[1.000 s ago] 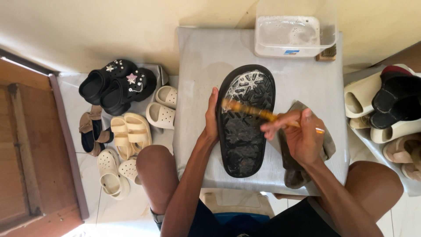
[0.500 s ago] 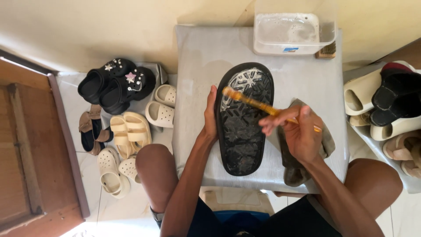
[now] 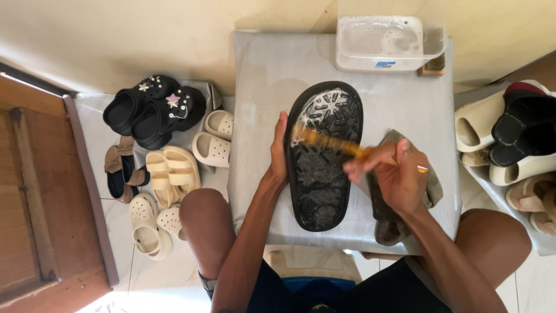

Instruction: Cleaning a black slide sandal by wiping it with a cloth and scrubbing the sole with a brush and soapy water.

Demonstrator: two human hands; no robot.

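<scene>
Sandal (image 3: 322, 159), black and sole-up, lies on the grey bench (image 3: 260, 87) between my hands, its long axis running away from me. My left hand (image 3: 279, 152) presses its left edge, fingers flat. My right hand (image 3: 399, 177) is clamped on a yellow brush (image 3: 330, 143), bristles across the soapy upper sole, beside a grey cloth (image 3: 388, 223).

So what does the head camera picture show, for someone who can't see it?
A person's left hand steadies an upturned black slipper on a grey table while the right hand scrubs its soapy sole with a small yellow brush. A tub of soapy water stands behind, and more shoes lie on the floor.
</scene>
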